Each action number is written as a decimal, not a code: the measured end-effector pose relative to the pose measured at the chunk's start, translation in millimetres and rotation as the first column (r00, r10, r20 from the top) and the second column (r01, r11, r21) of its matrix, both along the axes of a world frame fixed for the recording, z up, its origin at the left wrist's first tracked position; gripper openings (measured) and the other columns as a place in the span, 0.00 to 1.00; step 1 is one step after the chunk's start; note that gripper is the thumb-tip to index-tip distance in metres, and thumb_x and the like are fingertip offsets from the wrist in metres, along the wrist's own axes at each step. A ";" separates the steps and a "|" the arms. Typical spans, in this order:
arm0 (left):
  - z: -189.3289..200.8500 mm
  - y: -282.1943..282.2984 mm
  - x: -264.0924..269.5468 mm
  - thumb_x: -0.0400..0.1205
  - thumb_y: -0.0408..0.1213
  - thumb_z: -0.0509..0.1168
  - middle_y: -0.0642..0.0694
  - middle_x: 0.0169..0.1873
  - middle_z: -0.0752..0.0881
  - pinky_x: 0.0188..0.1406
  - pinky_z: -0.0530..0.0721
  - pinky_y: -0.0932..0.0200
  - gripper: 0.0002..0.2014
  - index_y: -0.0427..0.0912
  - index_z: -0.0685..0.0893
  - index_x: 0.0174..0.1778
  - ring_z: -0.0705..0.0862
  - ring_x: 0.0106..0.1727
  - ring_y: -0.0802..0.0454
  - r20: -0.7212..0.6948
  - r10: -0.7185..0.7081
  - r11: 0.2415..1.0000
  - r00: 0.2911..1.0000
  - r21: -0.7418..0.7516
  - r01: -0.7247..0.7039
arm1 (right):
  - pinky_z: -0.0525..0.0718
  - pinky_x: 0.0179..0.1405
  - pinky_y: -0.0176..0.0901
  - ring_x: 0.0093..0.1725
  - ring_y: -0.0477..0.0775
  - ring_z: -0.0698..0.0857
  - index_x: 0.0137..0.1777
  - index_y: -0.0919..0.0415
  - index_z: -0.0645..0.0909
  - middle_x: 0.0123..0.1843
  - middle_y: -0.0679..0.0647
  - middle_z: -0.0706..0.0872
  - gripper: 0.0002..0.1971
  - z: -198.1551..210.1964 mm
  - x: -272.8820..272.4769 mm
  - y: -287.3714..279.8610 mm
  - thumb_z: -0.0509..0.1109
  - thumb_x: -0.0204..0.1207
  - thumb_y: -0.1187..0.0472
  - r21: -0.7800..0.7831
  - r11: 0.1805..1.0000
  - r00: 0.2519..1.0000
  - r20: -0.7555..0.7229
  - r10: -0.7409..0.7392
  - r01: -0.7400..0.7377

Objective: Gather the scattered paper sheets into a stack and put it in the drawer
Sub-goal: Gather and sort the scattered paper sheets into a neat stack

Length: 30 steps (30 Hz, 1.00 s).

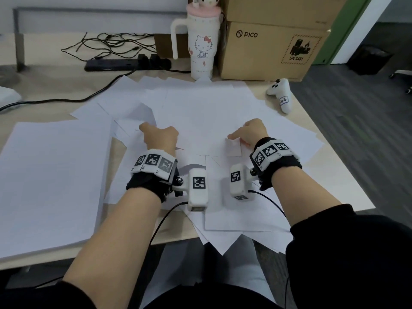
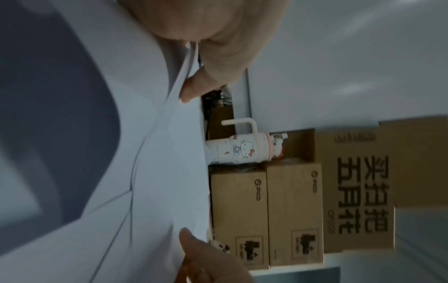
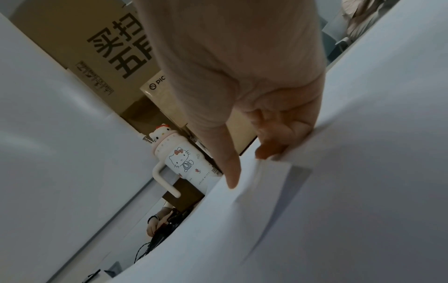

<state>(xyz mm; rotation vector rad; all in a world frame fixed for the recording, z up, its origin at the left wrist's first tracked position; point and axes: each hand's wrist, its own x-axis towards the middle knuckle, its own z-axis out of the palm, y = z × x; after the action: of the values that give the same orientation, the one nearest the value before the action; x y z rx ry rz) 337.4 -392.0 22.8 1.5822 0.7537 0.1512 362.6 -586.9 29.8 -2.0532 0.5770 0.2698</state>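
Loose white paper sheets (image 1: 200, 112) lie fanned over the middle of the desk, some hanging over its front edge. My left hand (image 1: 159, 136) grips the raised edges of a few sheets at the spread's left side; in the left wrist view the thumb (image 2: 194, 88) pinches those paper edges (image 2: 184, 72). My right hand (image 1: 252, 132) pinches up the folded corner of a sheet (image 1: 234, 148); in the right wrist view its curled fingers (image 3: 274, 151) hold the paper edge and the index finger presses the sheet. No drawer is in view.
A squared stack of paper (image 1: 55, 175) lies at the front left. Behind the sheets stand a cartoon-cat tumbler (image 1: 201, 47), cardboard boxes (image 1: 267, 47) and a black power strip (image 1: 124, 64) with cables. A white controller (image 1: 282, 94) lies near the desk's right edge.
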 end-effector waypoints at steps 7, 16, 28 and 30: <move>9.3 12.5 -12.7 0.78 0.18 0.61 0.43 0.44 0.82 0.40 0.82 0.61 0.10 0.37 0.79 0.44 0.79 0.43 0.49 0.185 -0.149 0.984 0.971 -0.073 0.165 | 0.73 0.27 0.40 0.27 0.52 0.74 0.42 0.62 0.80 0.29 0.54 0.75 0.11 8.6 -8.4 -2.4 0.80 0.66 0.64 0.108 0.994 0.999 0.044 -0.007 0.002; 39.3 10.7 -32.1 0.80 0.20 0.63 0.50 0.49 0.87 0.49 0.85 0.67 0.15 0.43 0.81 0.56 0.86 0.47 0.57 0.443 -0.301 0.947 0.844 0.036 0.319 | 0.77 0.59 0.43 0.59 0.56 0.80 0.72 0.64 0.72 0.60 0.53 0.79 0.39 13.7 -16.6 4.3 0.79 0.65 0.43 0.226 0.970 0.996 0.044 0.080 -0.088; 20.7 26.4 -33.1 0.70 0.20 0.74 0.45 0.67 0.77 0.66 0.78 0.52 0.40 0.38 0.63 0.75 0.77 0.68 0.48 0.192 -0.533 0.846 0.824 0.158 0.510 | 0.78 0.49 0.42 0.53 0.57 0.80 0.56 0.67 0.77 0.50 0.58 0.79 0.10 7.9 -16.3 7.8 0.67 0.75 0.71 -0.017 0.999 0.984 0.170 0.049 -0.046; 14.1 30.6 -32.2 0.70 0.21 0.75 0.44 0.67 0.77 0.68 0.78 0.46 0.42 0.38 0.60 0.76 0.78 0.67 0.46 0.114 -0.484 0.875 0.868 0.089 0.476 | 0.74 0.46 0.41 0.54 0.60 0.79 0.59 0.67 0.73 0.51 0.59 0.76 0.11 11.3 -18.6 4.4 0.62 0.77 0.70 -0.182 0.982 0.992 0.095 0.077 -0.059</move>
<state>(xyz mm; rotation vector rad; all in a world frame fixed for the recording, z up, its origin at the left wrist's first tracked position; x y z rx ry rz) 305.2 -361.4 36.9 1.7505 0.2340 -0.0891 343.9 -582.5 41.1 -2.2489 0.4830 0.1567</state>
